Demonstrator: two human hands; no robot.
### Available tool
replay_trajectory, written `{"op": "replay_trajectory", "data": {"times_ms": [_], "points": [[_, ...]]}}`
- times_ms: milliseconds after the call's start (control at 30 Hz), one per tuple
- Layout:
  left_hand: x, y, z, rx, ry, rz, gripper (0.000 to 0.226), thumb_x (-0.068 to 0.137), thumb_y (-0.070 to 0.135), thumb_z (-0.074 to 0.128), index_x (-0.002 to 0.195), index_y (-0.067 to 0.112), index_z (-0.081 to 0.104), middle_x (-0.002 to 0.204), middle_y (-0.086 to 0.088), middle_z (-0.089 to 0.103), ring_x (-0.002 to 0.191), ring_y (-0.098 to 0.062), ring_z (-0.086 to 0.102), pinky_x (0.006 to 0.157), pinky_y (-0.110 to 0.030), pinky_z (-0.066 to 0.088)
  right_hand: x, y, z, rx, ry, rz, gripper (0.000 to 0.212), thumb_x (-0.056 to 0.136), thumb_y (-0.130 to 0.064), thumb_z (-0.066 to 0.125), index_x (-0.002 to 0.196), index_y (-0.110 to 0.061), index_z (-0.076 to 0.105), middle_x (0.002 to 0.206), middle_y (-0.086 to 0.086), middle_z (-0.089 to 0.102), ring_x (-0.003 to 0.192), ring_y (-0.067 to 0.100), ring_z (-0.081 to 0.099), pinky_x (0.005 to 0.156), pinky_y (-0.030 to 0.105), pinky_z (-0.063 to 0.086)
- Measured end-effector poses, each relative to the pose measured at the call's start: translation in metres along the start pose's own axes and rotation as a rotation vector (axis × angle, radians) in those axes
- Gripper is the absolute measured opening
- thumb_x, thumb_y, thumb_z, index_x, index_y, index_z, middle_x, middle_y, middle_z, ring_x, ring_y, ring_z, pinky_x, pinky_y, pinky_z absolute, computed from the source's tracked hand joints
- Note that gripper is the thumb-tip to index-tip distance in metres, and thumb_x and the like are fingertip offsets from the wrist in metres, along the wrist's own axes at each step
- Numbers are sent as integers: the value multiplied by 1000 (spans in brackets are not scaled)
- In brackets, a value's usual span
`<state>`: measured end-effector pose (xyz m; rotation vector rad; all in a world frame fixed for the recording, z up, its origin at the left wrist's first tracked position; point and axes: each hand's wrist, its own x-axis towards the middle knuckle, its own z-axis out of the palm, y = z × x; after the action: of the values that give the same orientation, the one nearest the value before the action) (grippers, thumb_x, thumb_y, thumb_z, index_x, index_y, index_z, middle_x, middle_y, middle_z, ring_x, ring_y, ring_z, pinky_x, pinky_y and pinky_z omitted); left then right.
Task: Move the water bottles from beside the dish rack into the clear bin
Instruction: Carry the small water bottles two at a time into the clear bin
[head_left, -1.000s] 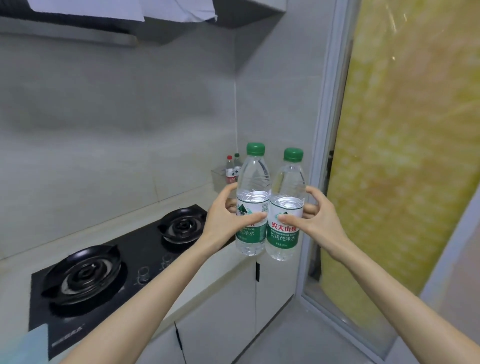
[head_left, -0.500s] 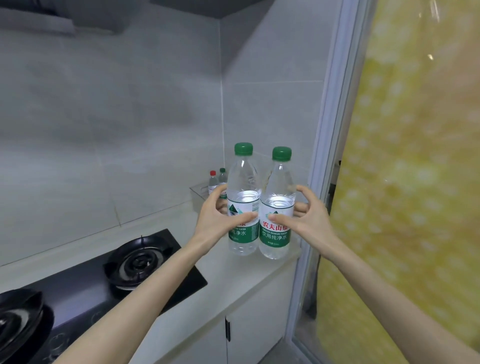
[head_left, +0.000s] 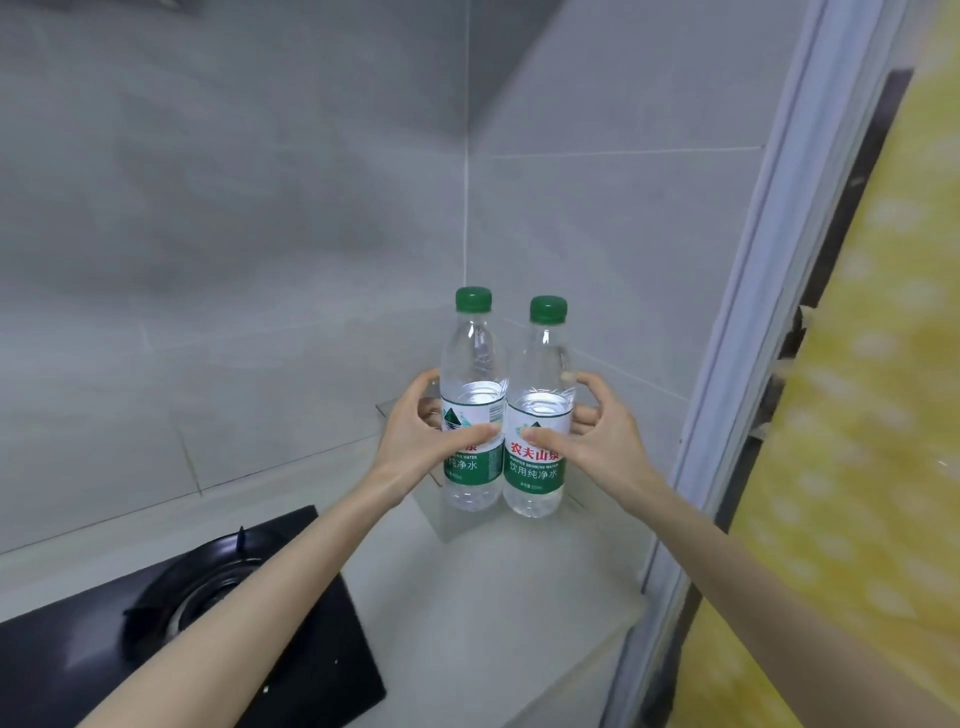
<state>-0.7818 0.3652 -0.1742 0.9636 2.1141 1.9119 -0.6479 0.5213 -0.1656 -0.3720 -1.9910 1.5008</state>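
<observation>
Water bottle on the left (head_left: 472, 400), upright, is gripped by the left hand (head_left: 421, 439). Touching it, the second water bottle (head_left: 537, 421) is gripped by the right hand (head_left: 597, 441). Both are at the clear bin (head_left: 440, 514); I cannot tell whether they are inside it. A gas hob (head_left: 208, 623) lies left of the bin.

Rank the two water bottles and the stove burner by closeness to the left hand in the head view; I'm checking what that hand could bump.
1. Left bottle: gripped by the left hand itself.
2. Right bottle: right beside the first, on its right, held by the right hand.
3. Stove burner: lower left on the cooktop, down by the left forearm.
</observation>
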Motion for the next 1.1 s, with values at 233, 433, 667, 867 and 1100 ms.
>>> {"op": "replay_trajectory", "data": {"times_ms": [233, 433, 667, 867, 1100], "points": [[93, -42, 3, -21, 25, -49, 67, 60, 22, 90, 115, 30, 54, 94, -1, 74, 84, -13, 64, 66, -15, 52, 96, 34, 9, -38, -57, 11, 69, 67, -8, 86, 123, -24, 48, 98, 0, 75, 89, 16, 73, 84, 43, 59], [162, -93, 8, -10, 152, -142, 75, 57, 24, 91, 120, 28, 50, 87, -3, 72, 75, -10, 63, 68, -22, 52, 176, 81, 17, 18, -30, 73, 60, 65, -11, 88, 111, -27, 52, 100, 0, 75, 90, 18, 73, 84, 46, 58], [202, -163, 29, 47, 234, -290, 84, 56, 21, 91, 125, 26, 44, 96, -1, 68, 91, -14, 64, 66, -16, 48, 242, 141, 38, -37, -26, 135, 68, 64, -10, 88, 116, -26, 48, 99, -1, 73, 85, 10, 72, 78, 31, 59], [230, -207, 57, 64, 250, -375, 74, 60, 6, 87, 114, 26, 41, 87, 7, 59, 80, -10, 59, 57, -12, 43, 275, 204, 58, -61, -36, 204, 67, 61, -9, 87, 108, -36, 47, 97, -6, 72, 90, 14, 72, 85, 43, 58], [250, -260, 73, 82, 239, -463, 75, 62, -8, 81, 122, 13, 41, 85, 10, 57, 74, -1, 56, 53, -4, 45, 292, 258, 77, -151, -86, 249, 65, 58, 2, 84, 96, -35, 45, 96, -1, 68, 83, 6, 70, 80, 36, 59]]}}
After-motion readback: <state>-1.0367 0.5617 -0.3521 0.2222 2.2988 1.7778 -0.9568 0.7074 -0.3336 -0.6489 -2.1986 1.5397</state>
